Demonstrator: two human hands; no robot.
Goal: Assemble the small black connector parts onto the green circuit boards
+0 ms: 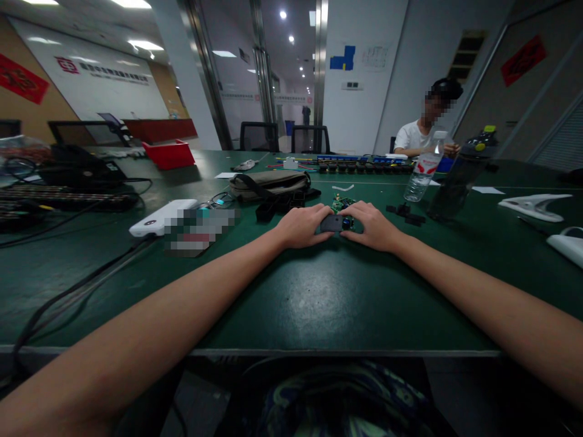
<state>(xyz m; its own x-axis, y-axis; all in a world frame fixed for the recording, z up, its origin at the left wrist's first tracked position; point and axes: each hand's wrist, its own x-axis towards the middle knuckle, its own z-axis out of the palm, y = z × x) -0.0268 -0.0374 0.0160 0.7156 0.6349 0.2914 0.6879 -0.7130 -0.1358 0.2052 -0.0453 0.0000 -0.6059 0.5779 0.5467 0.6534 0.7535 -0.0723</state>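
Both my hands meet over the green table. My left hand is closed, thumb and fingers gripping a small dark grey flat plate by its left side. Against its right end, my right hand pinches a small circuit board with a dark round, lens-like part. Whether the two pieces touch or are joined, I cannot tell. Just behind my fingertips lie green circuit boards, partly hidden by the hands. Several small black parts are scattered to the right of my right hand.
Left of my arms lie a white power bank and cables. A grey pouch sits behind my hands. A clear water bottle and a dark bottle stand at right. A red bin is far left; a person sits across.
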